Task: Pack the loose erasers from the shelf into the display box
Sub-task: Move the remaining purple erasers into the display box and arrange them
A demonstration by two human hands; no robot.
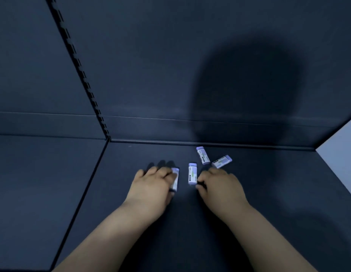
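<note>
The leftmost eraser (176, 177) lies on the dark shelf (131, 203) under my left hand (153, 185), whose fingers curl round it. It should be light and stiff with a slick sleeve, so I'd pinch the long sides. The middle eraser (192, 173) sits just beside my right hand (220, 185), whose fingers are parted and hold nothing. The back eraser (202, 155) and the rightmost eraser (221, 161) lie beyond.

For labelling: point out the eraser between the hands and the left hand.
Eraser between the hands (192, 173): head view, centre of its label.
Left hand (153, 183): head view, back of the hand.
</note>
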